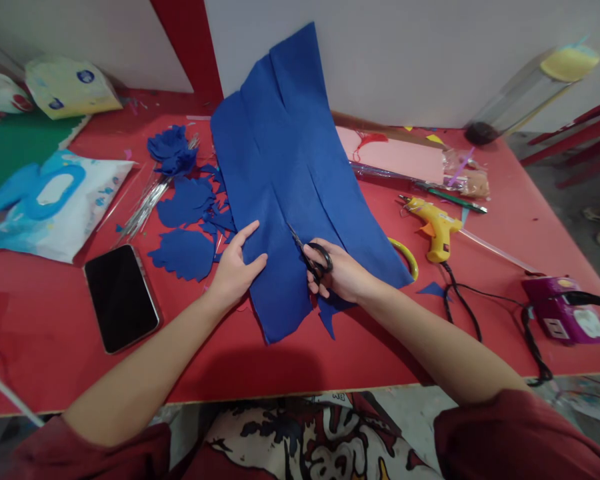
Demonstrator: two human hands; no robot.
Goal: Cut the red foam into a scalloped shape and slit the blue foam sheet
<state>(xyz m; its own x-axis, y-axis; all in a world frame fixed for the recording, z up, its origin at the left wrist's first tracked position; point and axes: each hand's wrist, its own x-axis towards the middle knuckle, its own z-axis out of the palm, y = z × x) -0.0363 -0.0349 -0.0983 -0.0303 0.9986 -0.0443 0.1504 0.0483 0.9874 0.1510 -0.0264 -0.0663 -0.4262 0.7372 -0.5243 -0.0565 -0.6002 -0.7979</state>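
Scissors (301, 245) held over blue cloth (287, 153) by right hand (347, 270), fingers curled tight; cloth's left side touched by left hand (233, 272), fingers spread, empty.

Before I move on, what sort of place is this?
Likely a craft workspace, with a yellow plastic glue gun, a large blue felt-like sheet and black-handled metal scissors in the right hand.

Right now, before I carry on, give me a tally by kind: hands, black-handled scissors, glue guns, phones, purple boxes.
Hands: 2, left hand and right hand
Black-handled scissors: 1
Glue gun: 1
Phone: 1
Purple box: 1
Total: 6
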